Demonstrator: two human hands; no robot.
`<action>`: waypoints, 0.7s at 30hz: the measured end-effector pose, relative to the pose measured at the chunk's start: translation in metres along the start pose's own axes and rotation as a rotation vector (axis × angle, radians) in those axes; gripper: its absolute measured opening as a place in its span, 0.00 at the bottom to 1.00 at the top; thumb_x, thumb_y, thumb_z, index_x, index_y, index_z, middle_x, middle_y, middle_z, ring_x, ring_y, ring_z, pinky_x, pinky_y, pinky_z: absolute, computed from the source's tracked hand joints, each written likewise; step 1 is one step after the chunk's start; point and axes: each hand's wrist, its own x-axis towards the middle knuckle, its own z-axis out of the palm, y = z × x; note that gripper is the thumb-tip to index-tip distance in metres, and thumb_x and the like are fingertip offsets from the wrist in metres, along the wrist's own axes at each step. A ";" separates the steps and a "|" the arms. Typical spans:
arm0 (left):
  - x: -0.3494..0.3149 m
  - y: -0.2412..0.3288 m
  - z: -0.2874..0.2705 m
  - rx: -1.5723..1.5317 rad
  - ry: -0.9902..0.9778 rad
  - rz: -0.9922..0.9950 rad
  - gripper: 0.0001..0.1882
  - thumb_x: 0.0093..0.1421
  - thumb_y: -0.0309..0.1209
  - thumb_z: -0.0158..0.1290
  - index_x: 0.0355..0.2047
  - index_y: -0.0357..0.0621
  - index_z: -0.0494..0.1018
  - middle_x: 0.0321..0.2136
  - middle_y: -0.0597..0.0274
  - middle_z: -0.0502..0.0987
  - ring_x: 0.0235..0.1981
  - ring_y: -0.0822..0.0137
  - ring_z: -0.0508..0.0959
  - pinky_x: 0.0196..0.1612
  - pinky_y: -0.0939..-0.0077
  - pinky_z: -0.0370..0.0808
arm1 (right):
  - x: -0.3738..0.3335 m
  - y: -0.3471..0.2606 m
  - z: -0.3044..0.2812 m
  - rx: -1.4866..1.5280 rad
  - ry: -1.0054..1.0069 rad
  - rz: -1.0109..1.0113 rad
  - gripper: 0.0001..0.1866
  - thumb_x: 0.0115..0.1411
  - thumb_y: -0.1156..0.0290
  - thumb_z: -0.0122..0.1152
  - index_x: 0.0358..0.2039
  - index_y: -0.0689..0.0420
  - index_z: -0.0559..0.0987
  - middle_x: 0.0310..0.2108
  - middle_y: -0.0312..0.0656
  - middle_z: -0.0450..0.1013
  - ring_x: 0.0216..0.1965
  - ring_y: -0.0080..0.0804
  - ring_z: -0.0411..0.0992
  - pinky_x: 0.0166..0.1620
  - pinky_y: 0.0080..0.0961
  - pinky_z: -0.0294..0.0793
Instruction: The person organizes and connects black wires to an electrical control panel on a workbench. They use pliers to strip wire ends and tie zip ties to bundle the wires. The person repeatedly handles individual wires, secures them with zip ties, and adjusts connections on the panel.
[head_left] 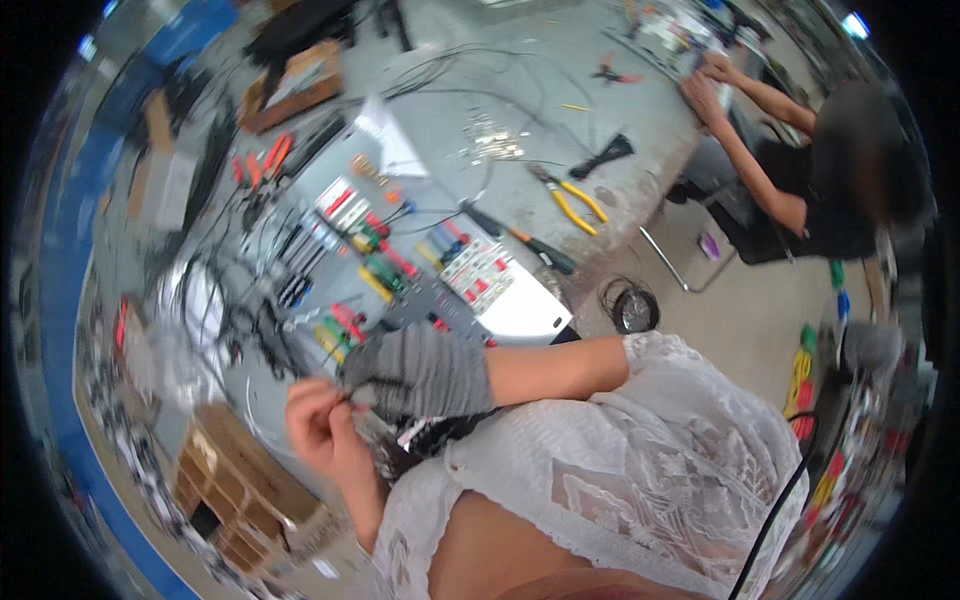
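My left hand is bare, with its fingers curled and pinched together at the fingertips of my right hand. On my right hand is a grey knitted glove, and its fingers are bent inward. A thin dark strand seems to run between the two hands, too blurred to name. Just beyond them lies a white panel with circuit breakers mounted on it. Red, yellow and green connectors sit in rows across the panel's middle, with some close to my gloved hand.
Yellow-handled pliers, a screwdriver and a black bundle lie beyond the panel. A divided cardboard box stands near my left elbow. Orange-handled tools lie far left. A co-worker sits at the far right.
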 end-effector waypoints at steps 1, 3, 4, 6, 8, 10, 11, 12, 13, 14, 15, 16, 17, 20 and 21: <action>0.000 -0.004 -0.004 -0.044 -0.051 -0.016 0.04 0.53 0.17 0.47 0.30 0.36 0.67 0.33 0.55 0.66 0.27 0.71 0.70 0.27 0.79 0.77 | -0.001 -0.004 -0.002 0.057 -0.099 0.061 0.12 0.58 0.63 0.55 0.39 0.55 0.74 0.34 0.46 0.73 0.35 0.45 0.73 0.38 0.34 0.72; 0.000 -0.004 -0.009 -0.214 -0.122 -0.118 0.05 0.52 0.15 0.49 0.28 0.35 0.68 0.29 0.57 0.69 0.26 0.71 0.72 0.25 0.82 0.72 | -0.003 -0.008 0.003 0.066 -0.060 0.066 0.10 0.60 0.62 0.50 0.35 0.54 0.76 0.30 0.47 0.74 0.31 0.46 0.73 0.34 0.35 0.70; 0.001 -0.008 -0.015 -0.127 -0.186 -0.033 0.04 0.53 0.16 0.51 0.27 0.36 0.69 0.26 0.59 0.70 0.24 0.72 0.71 0.24 0.81 0.69 | -0.004 -0.014 0.001 0.039 -0.103 0.084 0.11 0.61 0.63 0.50 0.36 0.54 0.76 0.30 0.46 0.74 0.31 0.46 0.73 0.35 0.35 0.70; 0.004 0.006 -0.025 -0.181 -0.275 -0.151 0.03 0.53 0.18 0.50 0.25 0.38 0.69 0.24 0.60 0.71 0.22 0.72 0.71 0.26 0.80 0.68 | -0.002 -0.025 0.005 -0.028 -0.155 0.047 0.10 0.61 0.64 0.51 0.36 0.56 0.76 0.29 0.46 0.75 0.31 0.44 0.74 0.35 0.33 0.71; 0.003 0.000 -0.042 0.044 -0.312 0.062 0.04 0.53 0.24 0.55 0.24 0.39 0.70 0.23 0.62 0.72 0.23 0.70 0.72 0.26 0.77 0.67 | -0.006 -0.031 0.019 -0.064 -0.146 0.035 0.07 0.59 0.68 0.55 0.35 0.57 0.76 0.29 0.45 0.75 0.31 0.43 0.74 0.35 0.33 0.71; -0.004 0.006 -0.056 0.116 -0.275 0.137 0.08 0.52 0.28 0.58 0.24 0.40 0.70 0.21 0.63 0.71 0.22 0.65 0.72 0.25 0.75 0.65 | -0.011 -0.033 0.032 -0.123 -0.166 0.089 0.06 0.59 0.70 0.56 0.34 0.58 0.76 0.25 0.42 0.73 0.27 0.36 0.72 0.32 0.29 0.70; -0.005 0.014 -0.051 0.124 -0.260 0.107 0.09 0.53 0.29 0.58 0.23 0.40 0.69 0.21 0.63 0.71 0.22 0.65 0.71 0.25 0.75 0.65 | -0.010 -0.030 0.022 -0.160 -0.202 0.104 0.05 0.59 0.70 0.55 0.34 0.58 0.75 0.22 0.39 0.71 0.23 0.29 0.70 0.29 0.25 0.69; -0.009 0.015 -0.057 0.106 -0.242 0.087 0.10 0.53 0.29 0.58 0.23 0.40 0.68 0.20 0.64 0.71 0.22 0.66 0.71 0.25 0.75 0.65 | -0.010 -0.025 0.025 -0.256 -0.219 0.024 0.05 0.58 0.71 0.56 0.33 0.58 0.75 0.21 0.39 0.71 0.21 0.29 0.69 0.28 0.25 0.68; -0.013 0.016 -0.063 0.085 -0.231 0.070 0.10 0.53 0.29 0.58 0.22 0.40 0.68 0.20 0.64 0.70 0.21 0.67 0.71 0.25 0.76 0.65 | -0.007 -0.027 0.031 -0.259 -0.222 -0.048 0.05 0.58 0.71 0.56 0.32 0.58 0.75 0.21 0.39 0.71 0.21 0.29 0.69 0.27 0.25 0.68; -0.018 0.014 -0.066 0.042 -0.206 0.036 0.10 0.53 0.30 0.58 0.22 0.40 0.68 0.20 0.65 0.70 0.21 0.68 0.70 0.24 0.76 0.64 | -0.004 -0.029 0.034 -0.265 -0.226 -0.117 0.05 0.58 0.72 0.57 0.32 0.59 0.75 0.21 0.39 0.71 0.21 0.28 0.69 0.27 0.25 0.68; -0.023 0.010 -0.069 -0.003 -0.187 0.005 0.10 0.53 0.30 0.58 0.22 0.40 0.68 0.19 0.65 0.70 0.20 0.69 0.69 0.23 0.77 0.64 | -0.001 -0.031 0.037 -0.270 -0.227 -0.184 0.05 0.57 0.72 0.57 0.32 0.59 0.74 0.22 0.39 0.71 0.20 0.28 0.69 0.27 0.24 0.68; -0.027 0.008 -0.072 -0.051 -0.170 -0.026 0.11 0.53 0.30 0.58 0.22 0.41 0.68 0.19 0.66 0.70 0.20 0.71 0.69 0.23 0.78 0.63 | 0.001 -0.035 0.036 -0.270 -0.299 -0.078 0.05 0.56 0.73 0.58 0.31 0.59 0.74 0.23 0.41 0.72 0.22 0.31 0.71 0.28 0.25 0.69; -0.029 0.007 -0.074 -0.084 -0.154 -0.055 0.11 0.53 0.30 0.59 0.22 0.41 0.68 0.19 0.66 0.69 0.19 0.72 0.68 0.22 0.79 0.62 | 0.005 -0.040 0.040 -0.264 -0.304 -0.068 0.05 0.56 0.72 0.58 0.31 0.59 0.74 0.23 0.41 0.73 0.22 0.31 0.71 0.28 0.25 0.69; -0.033 0.008 -0.083 -0.079 -0.112 -0.109 0.11 0.51 0.29 0.60 0.21 0.41 0.68 0.18 0.68 0.69 0.17 0.77 0.66 0.20 0.82 0.61 | 0.011 -0.054 0.052 -0.214 -0.316 0.122 0.06 0.55 0.73 0.60 0.31 0.60 0.75 0.25 0.41 0.74 0.25 0.30 0.72 0.32 0.26 0.70; -0.034 0.006 -0.087 -0.059 -0.107 -0.091 0.11 0.51 0.29 0.60 0.21 0.41 0.68 0.18 0.68 0.69 0.17 0.77 0.66 0.20 0.82 0.61 | 0.011 -0.052 0.057 -0.251 -0.286 0.063 0.06 0.54 0.73 0.60 0.31 0.60 0.75 0.25 0.41 0.74 0.26 0.30 0.72 0.32 0.25 0.71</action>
